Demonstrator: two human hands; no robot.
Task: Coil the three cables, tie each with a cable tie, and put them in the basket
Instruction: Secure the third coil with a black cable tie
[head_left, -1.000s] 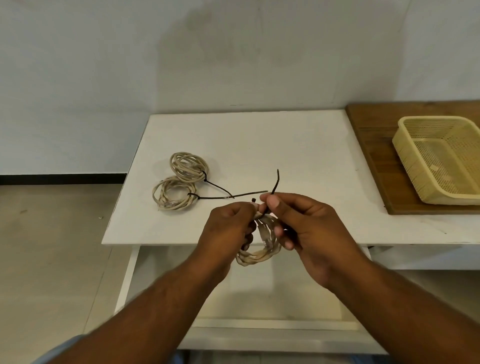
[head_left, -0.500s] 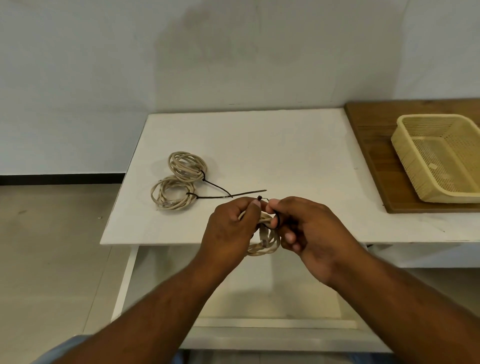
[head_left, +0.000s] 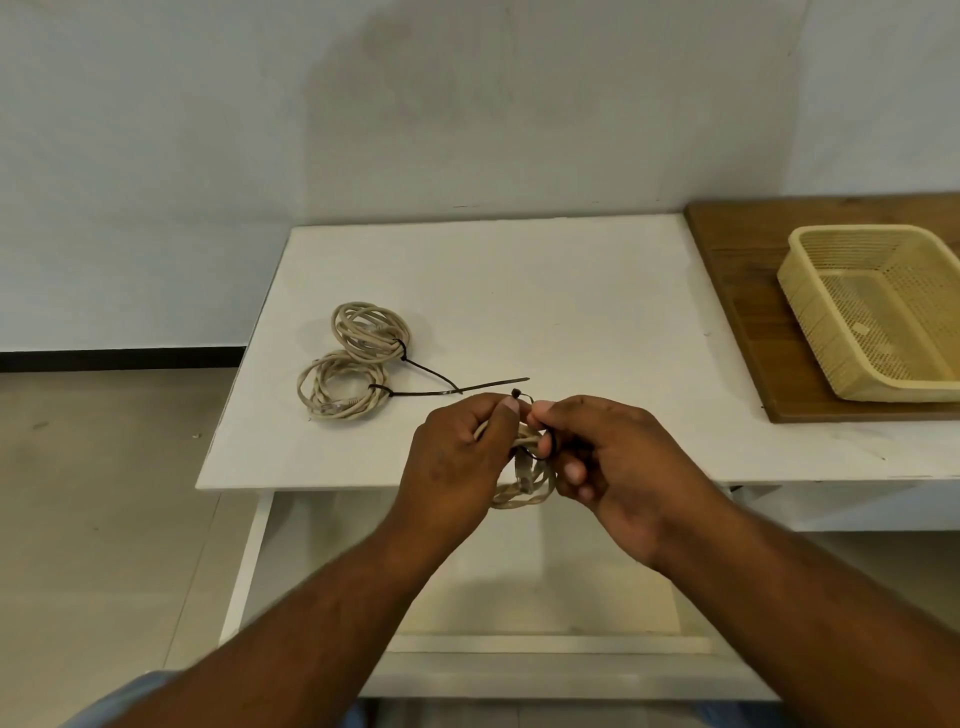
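The third coil (head_left: 524, 488), above the front edge of the table (head_left: 519, 291): my left hand (head_left: 457, 457) curls round it; my right hand (head_left: 618, 462) pinches the black cable tie (head_left: 521, 395), whose tail, upright a second ago, now bends round the bundle. Two tied coils lie left, far coil (head_left: 370, 332) touching near coil (head_left: 337, 387). One basket (head_left: 810, 312), right.

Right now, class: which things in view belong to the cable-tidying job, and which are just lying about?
Job: coil in hand, its black tie, far tied coil, near tied coil, basket.
Lying about: wooden board, white table.
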